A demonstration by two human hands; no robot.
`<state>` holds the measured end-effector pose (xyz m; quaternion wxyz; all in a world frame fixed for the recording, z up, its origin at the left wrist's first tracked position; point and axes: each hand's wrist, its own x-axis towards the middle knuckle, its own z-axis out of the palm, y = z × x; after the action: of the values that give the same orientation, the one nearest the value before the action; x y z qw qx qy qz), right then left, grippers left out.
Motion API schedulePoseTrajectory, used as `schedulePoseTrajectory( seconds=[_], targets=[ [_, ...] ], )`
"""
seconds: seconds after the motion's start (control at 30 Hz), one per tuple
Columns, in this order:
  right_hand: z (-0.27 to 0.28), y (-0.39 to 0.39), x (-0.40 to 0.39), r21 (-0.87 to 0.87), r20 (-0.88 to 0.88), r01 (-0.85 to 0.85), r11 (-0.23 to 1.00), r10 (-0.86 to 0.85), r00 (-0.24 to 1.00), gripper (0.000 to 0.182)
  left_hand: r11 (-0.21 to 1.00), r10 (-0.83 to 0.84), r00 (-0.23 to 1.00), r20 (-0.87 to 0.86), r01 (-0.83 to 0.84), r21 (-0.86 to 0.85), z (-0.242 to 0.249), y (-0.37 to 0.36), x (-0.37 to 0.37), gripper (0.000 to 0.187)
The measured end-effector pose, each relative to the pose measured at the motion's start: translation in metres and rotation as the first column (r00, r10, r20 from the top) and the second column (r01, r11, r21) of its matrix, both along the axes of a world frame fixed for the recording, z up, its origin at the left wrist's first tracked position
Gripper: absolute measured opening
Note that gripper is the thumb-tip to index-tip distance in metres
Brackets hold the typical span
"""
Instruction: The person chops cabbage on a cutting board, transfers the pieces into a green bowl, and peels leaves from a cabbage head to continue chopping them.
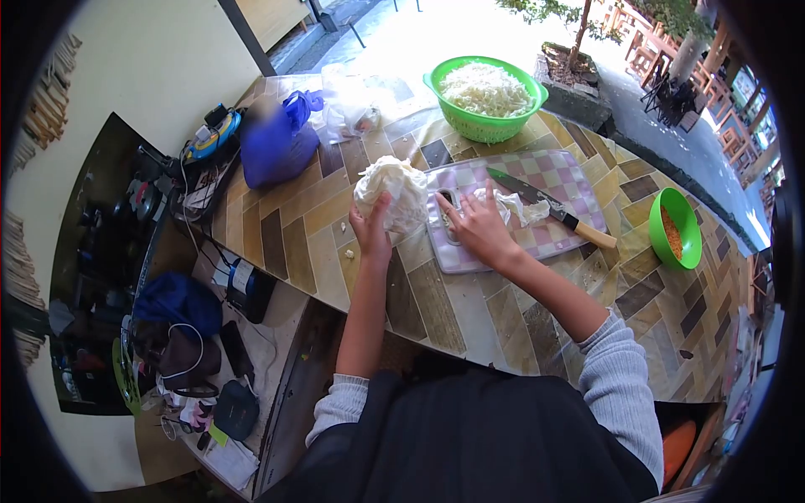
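Note:
My left hand [371, 230] is wrapped round the lower left side of a pale, leafy cabbage [392, 194], just left of the cutting board. On the pink-and-white checked board [553, 174], my right hand [480, 225] lies with its fingers spread, close to the board's handle slot. White leaf pieces [524, 208] touch or lie beside its fingers; whether it grips any is hidden. A knife [545, 201] rests across the board, its wooden handle toward the lower right. Behind the board stands a green colander [482, 126] heaped with shredded cabbage [486, 89].
A green bowl [689, 239] with orange-brown contents stands at the right. Blue bags [281, 151], clear plastic bags [344, 101] and a power strip [214, 134] are at the back left. Small white scraps lie on the tiled-pattern table [428, 310]. Bags and cables fill a lower shelf.

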<state>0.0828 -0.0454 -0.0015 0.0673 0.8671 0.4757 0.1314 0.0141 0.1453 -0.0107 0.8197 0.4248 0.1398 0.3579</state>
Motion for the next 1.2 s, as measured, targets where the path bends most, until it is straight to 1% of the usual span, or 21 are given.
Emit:
schedulePoseTrajectory(
  seconds=[0.03,0.13,0.23,0.33,0.4,0.47,0.53,0.57,0.63,0.67,0.73,0.83,0.93,0.97,1.03,1.07,1.1,1.2],
  targets=[
    [-0.009,-0.005,0.0,0.067,0.039,-0.009,0.998,0.006,0.999,0.063,1.0,0.006,1.0,-0.005,-0.006,-0.009,0.001,-0.001,0.0,0.046],
    [-0.004,-0.016,-0.002,0.08,-0.102,0.016,0.997,-0.008,0.995,0.066,1.0,0.015,0.999,-0.051,-0.016,-0.024,0.003,-0.002,-0.001,0.044],
    [-0.005,-0.017,-0.001,0.061,-0.099,0.015,0.998,-0.009,0.995,0.064,0.99,0.027,0.999,-0.036,-0.022,0.14,0.005,0.001,0.001,0.044],
    [0.008,-0.018,0.001,0.072,-0.21,-0.001,0.997,0.016,0.978,0.061,0.98,0.052,0.998,-0.046,-0.042,0.197,0.005,0.002,0.002,0.046],
    [0.03,-0.02,0.002,0.172,-0.29,-0.002,0.985,0.053,0.955,0.059,0.937,0.122,0.99,-0.073,-0.091,0.337,0.008,0.0,0.004,0.051],
    [0.05,-0.025,0.005,0.265,-0.369,0.019,0.964,0.084,0.926,0.058,0.861,0.203,0.974,-0.097,-0.13,0.492,0.008,-0.002,0.003,0.056],
    [0.065,-0.034,0.014,0.352,-0.437,0.057,0.934,0.11,0.893,0.059,0.741,0.291,0.952,-0.097,-0.16,0.653,0.009,-0.002,0.007,0.062],
    [0.064,-0.038,0.019,0.482,-0.355,0.019,0.876,0.176,0.918,0.059,0.715,0.301,0.939,-0.165,-0.108,0.69,0.015,-0.002,0.009,0.063],
    [0.067,-0.048,0.029,0.6,-0.508,0.126,0.79,0.254,0.823,0.057,0.663,0.332,0.895,-0.298,0.004,0.749,0.025,0.002,0.009,0.067],
    [0.071,-0.051,0.032,0.644,-0.571,0.188,0.742,0.302,0.763,0.057,0.644,0.331,0.891,-0.311,0.028,0.765,0.027,0.003,0.009,0.067],
    [0.074,-0.055,0.031,0.649,-0.594,0.213,0.73,0.312,0.741,0.054,0.604,0.331,0.882,-0.334,0.074,0.794,0.031,0.005,0.01,0.069],
    [0.078,-0.058,0.03,0.629,-0.653,0.24,0.74,0.335,0.679,0.052,0.534,0.175,0.954,-0.242,0.114,0.837,0.031,0.007,0.004,0.069],
    [0.08,-0.051,0.03,0.628,-0.694,0.251,0.737,0.385,0.608,0.05,0.387,0.235,0.966,-0.104,0.006,0.922,0.028,0.004,0.011,0.068],
    [0.082,-0.047,0.033,0.628,-0.703,0.254,0.736,0.395,0.592,0.05,0.419,0.227,0.971,-0.078,-0.025,0.908,0.029,0.003,0.015,0.068],
    [0.083,-0.039,0.037,0.627,-0.716,0.253,0.737,0.416,0.561,0.051,0.149,0.29,0.957,0.02,-0.066,0.987,0.032,0.009,0.013,0.068],
    [0.082,-0.035,0.038,0.627,-0.721,0.249,0.738,0.428,0.545,0.051,0.008,0.313,0.947,0.074,-0.081,0.997,0.033,0.012,0.01,0.069],
    [0.082,-0.031,0.039,0.627,-0.726,0.244,0.74,0.441,0.528,0.052,0.02,0.246,0.969,0.032,-0.038,0.999,0.031,0.015,0.006,0.069],
    [0.08,-0.02,0.04,0.616,-0.754,0.264,0.742,0.458,0.471,0.056,0.044,0.167,0.986,0.019,-0.026,0.999,0.031,0.007,-0.019,0.068]
  ],
)
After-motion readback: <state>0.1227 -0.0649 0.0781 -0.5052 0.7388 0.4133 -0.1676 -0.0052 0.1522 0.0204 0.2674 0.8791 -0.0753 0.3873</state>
